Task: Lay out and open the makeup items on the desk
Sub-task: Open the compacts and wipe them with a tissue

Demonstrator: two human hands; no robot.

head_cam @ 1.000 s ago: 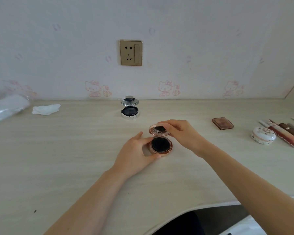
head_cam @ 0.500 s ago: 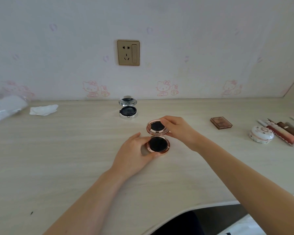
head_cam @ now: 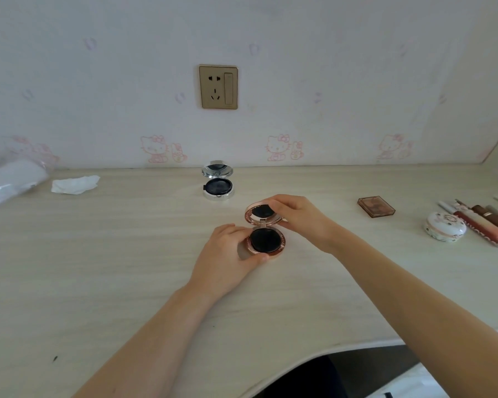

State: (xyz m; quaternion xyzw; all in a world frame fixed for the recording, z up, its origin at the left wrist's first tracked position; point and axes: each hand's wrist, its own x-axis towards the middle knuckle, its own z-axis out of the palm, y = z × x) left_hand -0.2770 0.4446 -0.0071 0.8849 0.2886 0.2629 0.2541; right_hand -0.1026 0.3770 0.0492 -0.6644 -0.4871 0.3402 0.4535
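Note:
A round rose-gold compact [head_cam: 266,240] stands open at the middle of the desk [head_cam: 127,268], black puff in its base and mirror lid tilted back. My left hand [head_cam: 227,258] grips the base from the left, thumb and fingers curled round its rim. My right hand [head_cam: 302,218] pinches the lid's right edge. Behind it a silver compact [head_cam: 218,185] stands open near the wall. At the right lie a closed brown square palette [head_cam: 376,206], a closed white patterned round case [head_cam: 445,226] and several lip tubes [head_cam: 483,222].
A crumpled white tissue [head_cam: 74,184] and a clear plastic-wrapped bundle [head_cam: 10,180] lie at the far left. A wall socket [head_cam: 218,87] sits above the desk. The desk's curved front edge runs at the lower right.
The lid of the rose-gold compact has been tilted further back by my right hand. My left hand has stayed on the base.

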